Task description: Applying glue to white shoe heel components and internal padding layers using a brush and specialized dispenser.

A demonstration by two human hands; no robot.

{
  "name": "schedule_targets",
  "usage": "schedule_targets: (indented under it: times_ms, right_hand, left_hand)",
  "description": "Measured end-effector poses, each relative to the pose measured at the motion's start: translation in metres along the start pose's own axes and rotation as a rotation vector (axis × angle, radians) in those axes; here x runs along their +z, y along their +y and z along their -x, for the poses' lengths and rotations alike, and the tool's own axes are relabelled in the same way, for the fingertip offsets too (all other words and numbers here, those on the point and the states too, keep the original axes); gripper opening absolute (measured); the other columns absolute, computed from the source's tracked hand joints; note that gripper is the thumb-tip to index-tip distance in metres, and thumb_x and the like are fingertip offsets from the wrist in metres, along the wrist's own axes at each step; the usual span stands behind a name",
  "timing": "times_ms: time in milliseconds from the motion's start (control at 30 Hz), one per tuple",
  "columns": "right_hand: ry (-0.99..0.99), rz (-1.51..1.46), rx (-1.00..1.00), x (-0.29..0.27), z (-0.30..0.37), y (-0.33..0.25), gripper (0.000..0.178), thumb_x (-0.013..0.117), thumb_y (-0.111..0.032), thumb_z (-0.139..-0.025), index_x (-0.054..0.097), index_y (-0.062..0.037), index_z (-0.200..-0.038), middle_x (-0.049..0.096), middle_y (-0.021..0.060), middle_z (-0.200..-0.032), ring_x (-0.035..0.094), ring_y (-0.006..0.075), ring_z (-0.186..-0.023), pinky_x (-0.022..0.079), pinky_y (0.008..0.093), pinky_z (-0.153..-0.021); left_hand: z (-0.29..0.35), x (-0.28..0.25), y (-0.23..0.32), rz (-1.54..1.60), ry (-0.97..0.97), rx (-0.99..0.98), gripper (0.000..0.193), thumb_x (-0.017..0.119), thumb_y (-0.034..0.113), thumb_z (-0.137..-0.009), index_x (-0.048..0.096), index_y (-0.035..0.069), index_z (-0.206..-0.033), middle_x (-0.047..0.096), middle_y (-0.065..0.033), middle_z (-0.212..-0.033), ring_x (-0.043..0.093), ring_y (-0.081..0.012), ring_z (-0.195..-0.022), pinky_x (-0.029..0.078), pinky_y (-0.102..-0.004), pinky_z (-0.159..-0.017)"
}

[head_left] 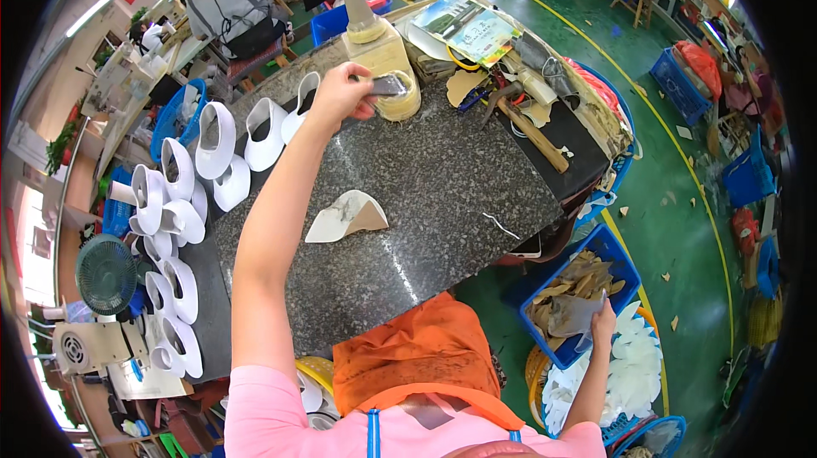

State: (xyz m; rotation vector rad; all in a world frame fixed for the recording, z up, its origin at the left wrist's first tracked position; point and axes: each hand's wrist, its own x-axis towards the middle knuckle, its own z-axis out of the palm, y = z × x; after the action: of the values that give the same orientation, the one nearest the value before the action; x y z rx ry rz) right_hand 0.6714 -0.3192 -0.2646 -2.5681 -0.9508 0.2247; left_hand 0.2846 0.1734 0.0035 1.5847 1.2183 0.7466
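My left hand [342, 99] is closed on a dark flat tool [391, 84], held over the round opening of a cream-coloured container [404, 109]. The working end of the tool cannot be made out. Low on the right, my right hand [602, 322] pinches a pale, thin sheet piece [580, 317] over a blue basket [631, 272] of brown scraps [572, 283]. On the dark speckled tabletop [442, 194] between my arms lies a white shoe upper [334, 221] with a brown patch at one side.
Several white shoe uppers [216, 141] line the table's left side. A hammer [532, 130], pliers [473, 97] and a printed sheet [468, 28] lie at the far right. White pieces [634, 364] fill a basket below the blue one. Another person [230, 2] sits at the far left.
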Motion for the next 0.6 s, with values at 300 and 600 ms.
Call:
schedule_targets:
  times_ms: [300,600]
  right_hand:
    - [-0.095,0.0,-0.044,0.008,0.004,0.001,0.028,0.05,-0.006,-0.073,0.061,-0.0029,-0.098,0.06,0.0232,-0.088,0.057,0.0388,-0.086,0.045,0.0454,-0.076]
    - [-0.076,0.231,-0.011,0.022,0.019,-0.007,0.021,0.047,-0.008,-0.078,0.063,-0.0045,-0.092,0.06,0.0199,-0.084,0.058,0.0375,-0.082,0.046,0.0453,-0.07]
  left_hand:
    - [0.038,-0.017,0.008,-0.597,0.072,0.168,0.027,0.051,0.006,-0.08,0.051,0.004,-0.107,0.059,-0.0109,-0.076,0.057,-0.0159,-0.045,0.048,-0.0292,-0.044]
    - [0.134,0.015,0.014,-0.287,0.293,0.251,0.018,0.043,0.004,-0.087,0.042,0.006,-0.106,0.059,-0.0099,-0.086,0.053,-0.0121,-0.052,0.042,-0.0256,-0.045]
